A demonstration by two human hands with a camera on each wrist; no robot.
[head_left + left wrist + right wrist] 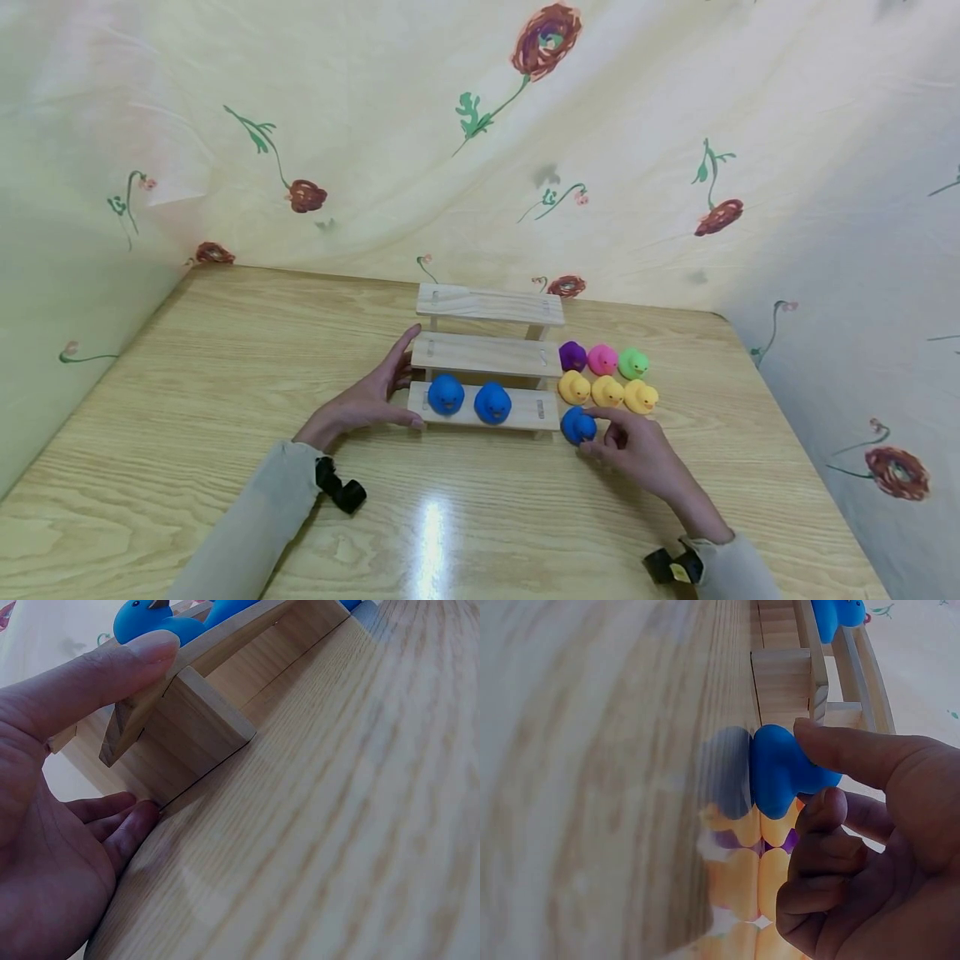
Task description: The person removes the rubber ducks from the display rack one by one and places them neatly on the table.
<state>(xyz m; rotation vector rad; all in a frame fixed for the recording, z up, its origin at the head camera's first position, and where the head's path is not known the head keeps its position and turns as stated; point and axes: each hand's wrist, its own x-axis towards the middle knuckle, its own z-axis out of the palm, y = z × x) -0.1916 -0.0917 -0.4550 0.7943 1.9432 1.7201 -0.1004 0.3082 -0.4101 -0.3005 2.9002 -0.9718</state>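
A three-step wooden stand [483, 354] is on the table. Two blue rubber ducks, a left one [446, 395] and a right one [492, 403], sit on its lowest step. My left hand [372, 398] holds the stand's left end, its thumb on the lowest step's edge and other fingers along the side, as the left wrist view shows. To the right of the stand, my right hand [633, 446] pinches a third blue rubber duck [784, 769] between thumb and fingers. In the right wrist view this duck's base is at the tabletop, near the lowest step's end.
Right of the stand, three yellow ducks [607, 392] form a row. Behind them are a purple duck [573, 356], a pink duck [602, 360] and a green duck [633, 363]. A flowered cloth [360, 167] hangs behind the wood-grain table [247, 375] and along its sides.
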